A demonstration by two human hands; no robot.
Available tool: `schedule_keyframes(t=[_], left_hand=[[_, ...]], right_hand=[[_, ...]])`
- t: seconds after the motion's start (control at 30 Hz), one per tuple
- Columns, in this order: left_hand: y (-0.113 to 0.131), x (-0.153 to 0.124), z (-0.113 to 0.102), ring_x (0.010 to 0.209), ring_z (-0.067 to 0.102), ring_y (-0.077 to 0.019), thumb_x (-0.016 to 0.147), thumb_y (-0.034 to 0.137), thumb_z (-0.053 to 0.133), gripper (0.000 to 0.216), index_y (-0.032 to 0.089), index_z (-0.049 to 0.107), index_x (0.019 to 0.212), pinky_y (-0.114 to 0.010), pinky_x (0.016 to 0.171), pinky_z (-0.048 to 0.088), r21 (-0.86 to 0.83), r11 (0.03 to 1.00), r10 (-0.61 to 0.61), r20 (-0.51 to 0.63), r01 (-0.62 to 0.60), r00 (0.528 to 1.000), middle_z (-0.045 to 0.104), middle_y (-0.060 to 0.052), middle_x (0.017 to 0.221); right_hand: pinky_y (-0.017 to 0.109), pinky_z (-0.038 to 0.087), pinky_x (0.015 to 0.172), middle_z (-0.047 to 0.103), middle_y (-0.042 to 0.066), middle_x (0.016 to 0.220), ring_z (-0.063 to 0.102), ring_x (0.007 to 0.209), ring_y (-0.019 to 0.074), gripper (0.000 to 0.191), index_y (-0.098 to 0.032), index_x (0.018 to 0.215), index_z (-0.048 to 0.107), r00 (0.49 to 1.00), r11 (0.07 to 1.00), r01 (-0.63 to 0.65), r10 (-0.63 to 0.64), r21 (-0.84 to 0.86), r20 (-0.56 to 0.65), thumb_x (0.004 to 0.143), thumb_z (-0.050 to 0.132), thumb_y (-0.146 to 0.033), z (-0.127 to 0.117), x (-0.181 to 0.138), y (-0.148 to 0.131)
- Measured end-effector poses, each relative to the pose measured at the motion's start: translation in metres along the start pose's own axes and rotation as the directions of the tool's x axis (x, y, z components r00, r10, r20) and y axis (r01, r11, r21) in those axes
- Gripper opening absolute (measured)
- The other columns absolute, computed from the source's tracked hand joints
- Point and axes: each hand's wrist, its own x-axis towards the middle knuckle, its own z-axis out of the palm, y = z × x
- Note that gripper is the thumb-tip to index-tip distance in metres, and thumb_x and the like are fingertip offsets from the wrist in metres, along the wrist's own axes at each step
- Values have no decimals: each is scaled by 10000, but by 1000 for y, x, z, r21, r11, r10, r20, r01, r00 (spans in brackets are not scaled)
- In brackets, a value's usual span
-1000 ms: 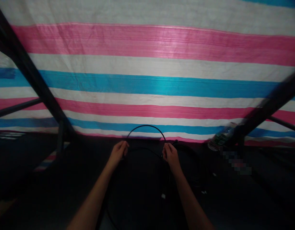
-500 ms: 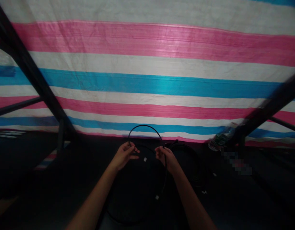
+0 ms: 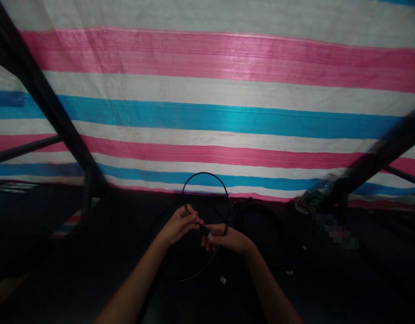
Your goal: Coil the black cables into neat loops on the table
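Note:
Both of my hands meet over a dark surface, closed on a thin black cable (image 3: 205,174) that arches up in a loop in front of the striped sheet. My left hand (image 3: 179,223) pinches the cable near one side of the loop. My right hand (image 3: 227,239) grips it just beside, fingers curled toward the left hand. More of the cable hangs below in a slack curve, with a small light-coloured connector (image 3: 222,280) at its end.
A pink, white and blue striped tarp (image 3: 207,108) fills the background. Dark metal frame bars (image 3: 42,96) cross at left and right. A plastic bottle (image 3: 313,196) lies at the right by a bar. A coil of black cable (image 3: 261,225) rests right of my hands.
My hands have come together from about a loop's width apart. The cable arch has narrowed and risen, and the hanging connector has shifted slightly lower.

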Motion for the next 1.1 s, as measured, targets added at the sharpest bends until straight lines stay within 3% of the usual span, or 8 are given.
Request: schedule_keyframes(t=[0.3, 0.37, 0.43, 0.53, 0.6, 0.73, 0.9, 1.1], left_hand=[[8, -9, -6, 838, 705, -266, 717, 332, 820, 303, 83, 690, 832, -353, 734, 564, 105, 981, -190, 332, 164, 924, 716, -143, 877], [17, -9, -12, 825, 701, -265, 713, 405, 813, 384, 105, 689, 919, -337, 687, 561, -8, 992, -117, 262, 123, 958, 705, -119, 863], [28, -8, -22, 683, 671, -181, 708, 432, 809, 394, 143, 672, 938, -270, 591, 537, -175, 984, -9, 84, 23, 996, 662, -42, 762], [41, -4, -37, 414, 431, -23, 741, 420, 784, 330, 146, 650, 867, -141, 410, 375, -274, 954, 75, -168, -120, 983, 511, 56, 593], [45, -2, -44, 354, 277, 3, 735, 392, 789, 313, 143, 645, 857, -120, 346, 244, -210, 967, 93, -236, -145, 967, 402, 93, 522], [42, -1, -43, 350, 205, 4, 734, 362, 782, 295, 154, 644, 892, -127, 344, 160, -52, 996, 60, -215, -73, 975, 347, 107, 499], [39, -3, -36, 380, 280, -7, 737, 256, 752, 254, 146, 657, 945, -150, 401, 219, 6, 1000, -16, -109, 16, 994, 427, 83, 518], [38, -3, -36, 374, 259, -29, 761, 167, 631, 429, 122, 612, 1187, -184, 405, 204, 78, 993, -88, -43, 92, 995, 433, 85, 492]], right_hand=[[223, 362, 594, 616, 4, 647, 507, 595, 95, 341, -117, 956, 764, 991, 991, -119, 123, -63, 59, 808, 700, -417, -6, -8, -8], [220, 339, 566, 594, -9, 617, 477, 568, 86, 367, -121, 1011, 765, 982, 983, -161, 169, -88, 86, 789, 714, -409, -7, -10, -9], [216, 319, 538, 577, -18, 598, 456, 549, 82, 375, -127, 1012, 769, 977, 975, -187, 198, -119, 84, 756, 737, -400, -9, -11, -10], [210, 299, 518, 564, -27, 584, 451, 537, 81, 350, -141, 994, 774, 980, 968, -180, 193, -177, 56, 743, 739, -384, -10, -11, -11], [203, 298, 518, 565, -30, 593, 459, 547, 82, 322, -154, 981, 773, 987, 969, -161, 164, -187, -3, 735, 747, -360, -10, -10, -11], [195, 301, 515, 572, -32, 613, 462, 561, 83, 272, -158, 912, 762, 984, 988, -104, 85, -118, -156, 691, 778, -315, -12, -10, -9], [196, 339, 521, 583, -23, 624, 488, 545, 81, 323, -138, 869, 732, 973, 990, 8, 25, 139, -229, 638, 843, -335, -15, -10, -2], [252, 456, 627, 631, 36, 795, 612, 673, 132, 356, -141, 894, 678, 962, 924, 128, -26, 361, -273, 774, 752, -468, -14, -4, 2]])
